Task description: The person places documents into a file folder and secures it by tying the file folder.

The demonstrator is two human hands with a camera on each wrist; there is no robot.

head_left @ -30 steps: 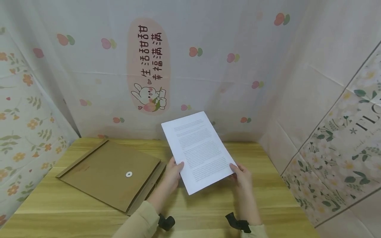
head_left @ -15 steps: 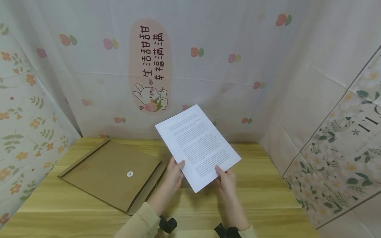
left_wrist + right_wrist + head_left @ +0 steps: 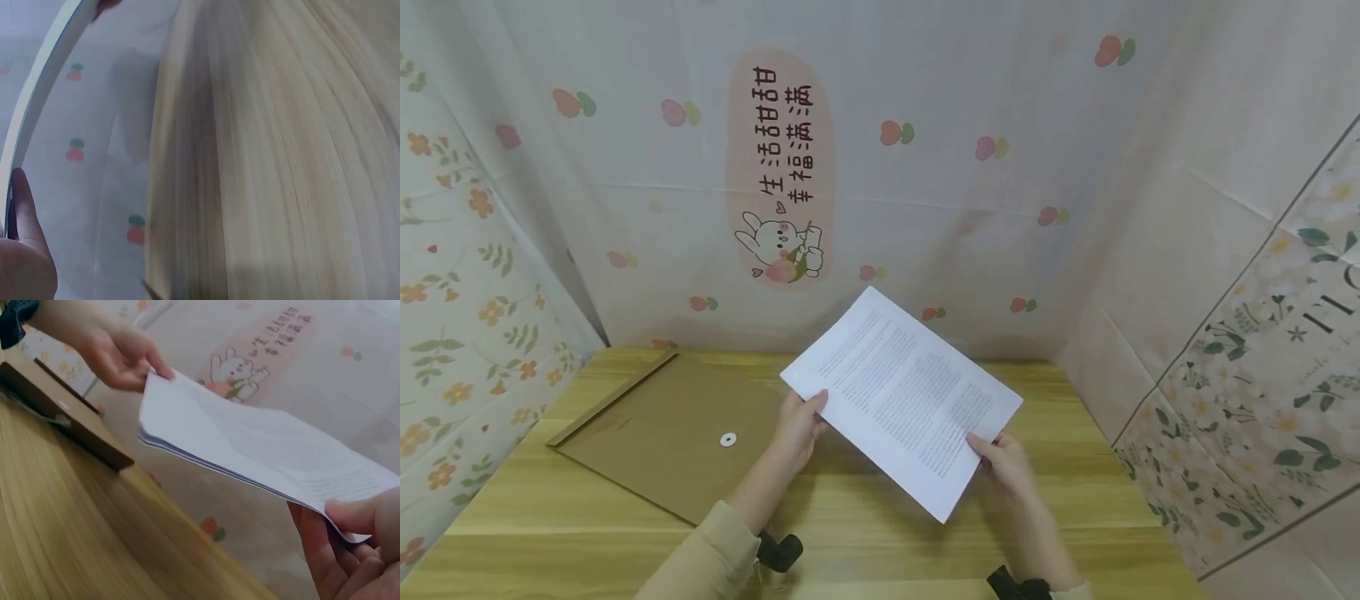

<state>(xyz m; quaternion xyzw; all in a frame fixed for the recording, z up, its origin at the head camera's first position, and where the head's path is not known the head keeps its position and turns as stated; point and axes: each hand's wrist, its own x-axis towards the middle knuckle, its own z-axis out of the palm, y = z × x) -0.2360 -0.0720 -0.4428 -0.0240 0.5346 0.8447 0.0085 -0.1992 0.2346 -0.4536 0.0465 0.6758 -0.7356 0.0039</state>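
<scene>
A stack of printed paper sheets is held tilted above the table, its text side facing up toward the head camera. My left hand pinches its left edge, thumb on top and the other fingers beneath. My right hand grips the lower right edge the same way. In the right wrist view the stack shows several layered sheets along its edge and bends slightly at the right hand. To the left, a brown paper document envelope with a white button lies on the table, partly behind the left forearm.
The wooden table runs up to a patterned curtain at the back. Floral cloths hang on the left and right. Black straps circle both wrists, such as the left strap.
The paper stack has turned counterclockwise, then clockwise toward a sideways slant. My left hand has moved left, over the envelope's right edge; my right hand shifted left, then back right.
</scene>
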